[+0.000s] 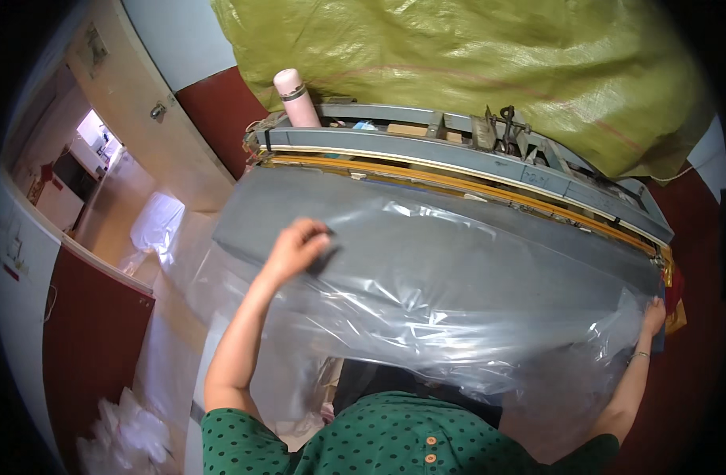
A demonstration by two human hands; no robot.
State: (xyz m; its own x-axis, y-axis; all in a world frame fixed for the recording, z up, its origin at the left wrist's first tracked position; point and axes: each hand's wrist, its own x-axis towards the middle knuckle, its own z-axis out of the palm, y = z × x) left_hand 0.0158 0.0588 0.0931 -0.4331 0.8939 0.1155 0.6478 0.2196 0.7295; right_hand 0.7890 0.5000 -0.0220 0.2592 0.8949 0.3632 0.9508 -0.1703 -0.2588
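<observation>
A clear plastic sheet (pixel 414 305) lies wrinkled over a long grey work surface (pixel 339 210) in front of me and droops over its near edge toward my lap. At the right end, my right hand (pixel 654 315) is closed on the sheet's gathered edge, though its fingertips are partly hidden. My left hand (pixel 298 247) hovers over the left part of the grey surface, a dark shadow beside it. Its fingers are curled in, slightly blurred, and nothing shows in them.
Behind the surface runs a grey metal frame (pixel 474 154) with an orange-yellow bar (pixel 458 186). A pink bottle (pixel 297 99) and metal clamps (pixel 505 131) stand on it. A yellow-green tarp (pixel 458 63) hangs behind. At left are an open door (pixel 141 103) and plastic bags (pixel 129 431).
</observation>
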